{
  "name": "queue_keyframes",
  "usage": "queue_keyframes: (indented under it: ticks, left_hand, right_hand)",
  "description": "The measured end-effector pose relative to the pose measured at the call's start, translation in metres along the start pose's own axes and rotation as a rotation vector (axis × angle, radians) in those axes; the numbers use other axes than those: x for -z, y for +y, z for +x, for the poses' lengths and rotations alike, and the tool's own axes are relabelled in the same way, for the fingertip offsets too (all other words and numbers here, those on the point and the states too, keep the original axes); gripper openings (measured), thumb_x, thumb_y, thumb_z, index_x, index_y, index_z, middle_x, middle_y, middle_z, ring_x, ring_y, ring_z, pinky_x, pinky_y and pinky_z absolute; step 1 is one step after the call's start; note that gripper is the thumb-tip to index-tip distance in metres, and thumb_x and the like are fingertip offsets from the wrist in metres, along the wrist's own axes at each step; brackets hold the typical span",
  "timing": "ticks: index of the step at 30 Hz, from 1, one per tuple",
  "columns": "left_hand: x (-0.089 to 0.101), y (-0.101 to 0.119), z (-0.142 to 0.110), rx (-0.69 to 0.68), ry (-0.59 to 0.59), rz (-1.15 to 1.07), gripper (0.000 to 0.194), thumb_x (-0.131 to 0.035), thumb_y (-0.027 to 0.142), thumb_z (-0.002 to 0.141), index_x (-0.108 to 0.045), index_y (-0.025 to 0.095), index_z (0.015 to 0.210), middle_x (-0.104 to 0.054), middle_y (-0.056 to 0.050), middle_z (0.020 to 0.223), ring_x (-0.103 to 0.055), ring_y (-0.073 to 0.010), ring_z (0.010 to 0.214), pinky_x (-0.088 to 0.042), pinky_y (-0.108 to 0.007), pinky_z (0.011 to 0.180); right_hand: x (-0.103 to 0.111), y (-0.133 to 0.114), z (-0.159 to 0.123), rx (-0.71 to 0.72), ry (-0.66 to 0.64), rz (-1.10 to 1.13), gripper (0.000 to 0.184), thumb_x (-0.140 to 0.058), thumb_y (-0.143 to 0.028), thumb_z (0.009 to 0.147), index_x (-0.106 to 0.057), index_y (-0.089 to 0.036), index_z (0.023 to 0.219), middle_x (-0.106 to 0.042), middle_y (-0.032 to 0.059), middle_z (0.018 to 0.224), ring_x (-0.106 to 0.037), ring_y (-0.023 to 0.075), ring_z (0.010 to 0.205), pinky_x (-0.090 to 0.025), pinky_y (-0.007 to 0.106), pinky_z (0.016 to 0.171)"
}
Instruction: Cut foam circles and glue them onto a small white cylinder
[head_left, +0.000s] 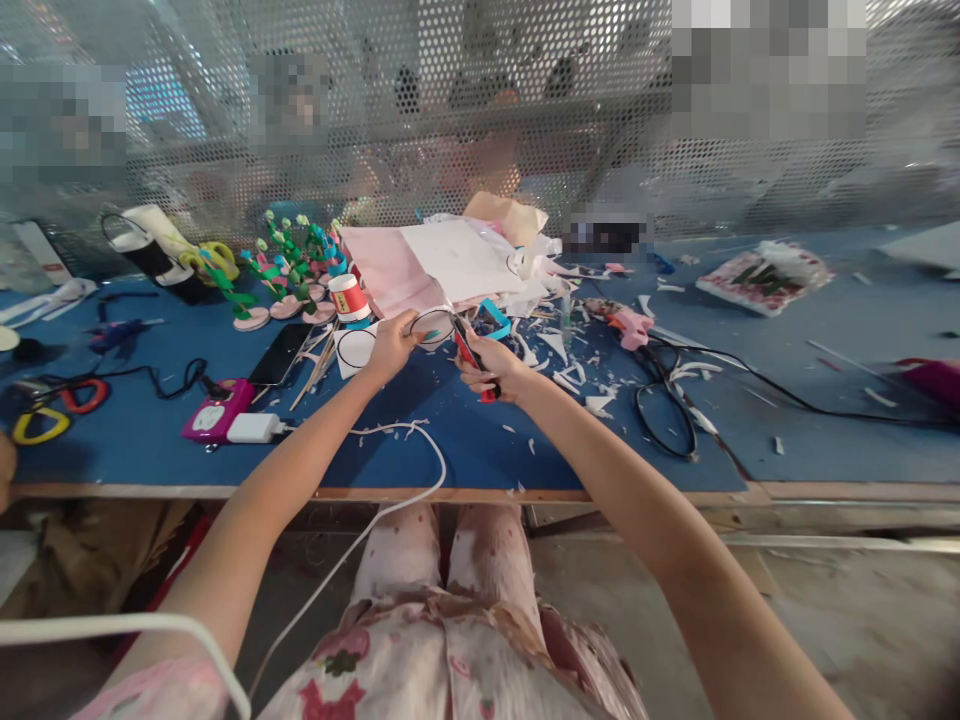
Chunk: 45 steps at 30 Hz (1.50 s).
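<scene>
Wire, thin and black (433, 310), at the working end of slim pliers with red-and-black handles (466, 347): bending or nipping, judging by the pose, with certainty out of reach at this size. Held in the left hand (396, 345) by a closed pinch of thumb and fingers at the loop's left side; right hand (489, 368) wrapped around the handles, tips at or just beside the loop's right edge. Cannot tell whether touching, nor whether parted or pressed together. Needed for the next move, as a judgement: a steady left pinch, exact placement of the tips, then a measured squeeze with fingertips clear. Raised above the blue tabletop (480, 460), near a large white paper sheet (457, 255). Looks slim, dark and evenly curved into a rounded hoop; second black hoop (357, 331) farther left, over a small white paper piece (358, 348), any join hidden behind the left fingers. Springy, most likely, and prone to twisting.
</scene>
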<state>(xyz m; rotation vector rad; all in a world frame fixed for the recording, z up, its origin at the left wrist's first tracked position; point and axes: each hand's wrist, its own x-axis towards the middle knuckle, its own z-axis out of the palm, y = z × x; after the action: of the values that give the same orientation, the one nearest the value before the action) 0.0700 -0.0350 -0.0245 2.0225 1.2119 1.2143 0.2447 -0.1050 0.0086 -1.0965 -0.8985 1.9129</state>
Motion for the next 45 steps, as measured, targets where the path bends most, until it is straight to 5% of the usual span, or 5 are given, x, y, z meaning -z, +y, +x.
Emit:
queue_keyframes:
  ticks: [12,24,34,39,45]
  left_hand:
    - [0.009,-0.014,0.011,0.056,0.093,0.036,0.009,-0.067,0.015,0.069,-0.063,0.013,0.077,-0.06,0.001,0.068,-0.052,-0.0139,0.066,-0.043,-0.024,0.063]
    - [0.006,-0.017,0.01,-0.014,0.096,0.117,0.005,-0.068,0.014,0.07,-0.065,0.013,0.075,-0.062,0.0,0.066,-0.054,-0.0174,0.072,-0.042,-0.026,0.071]
    - [0.008,-0.002,0.004,-0.026,0.053,0.12,0.007,-0.068,0.014,0.07,-0.062,0.014,0.072,-0.053,0.004,0.061,-0.044,-0.0126,0.063,-0.036,-0.023,0.062]
    - [0.001,0.012,-0.004,-0.053,-0.09,0.1,0.006,-0.062,0.016,0.074,-0.058,0.014,0.069,-0.044,0.006,0.056,-0.039,-0.0106,0.058,-0.031,-0.022,0.057]
    - [-0.006,0.019,-0.007,-0.017,-0.03,0.171,0.01,-0.066,0.02,0.072,-0.058,0.015,0.074,-0.044,0.005,0.058,-0.039,-0.011,0.059,-0.032,-0.023,0.06]
  right_hand:
    - [-0.01,-0.001,-0.004,-0.068,0.138,-0.111,0.041,-0.024,-0.045,0.1,-0.037,-0.02,0.071,-0.039,-0.0083,0.038,-0.023,0.0022,0.023,-0.015,0.014,0.025]
    - [-0.007,-0.001,-0.003,-0.041,0.069,-0.089,0.046,-0.023,-0.048,0.099,-0.037,-0.019,0.066,-0.039,-0.0072,0.037,-0.02,0.002,0.023,-0.014,0.012,0.024]
    - [-0.003,-0.001,-0.003,-0.041,0.017,-0.081,0.05,-0.022,-0.053,0.097,-0.035,-0.02,0.062,-0.034,-0.0077,0.035,-0.017,0.0027,0.024,-0.015,0.013,0.024]
    - [-0.007,-0.002,-0.006,-0.004,-0.015,-0.077,0.049,-0.025,-0.055,0.096,-0.038,-0.02,0.064,-0.033,-0.0084,0.034,-0.017,0.0037,0.024,-0.017,0.014,0.023]
    - [-0.01,-0.009,-0.006,0.084,0.127,0.058,0.05,-0.023,-0.053,0.096,-0.034,-0.02,0.06,-0.031,-0.0078,0.032,-0.016,0.0026,0.024,-0.018,0.012,0.024]
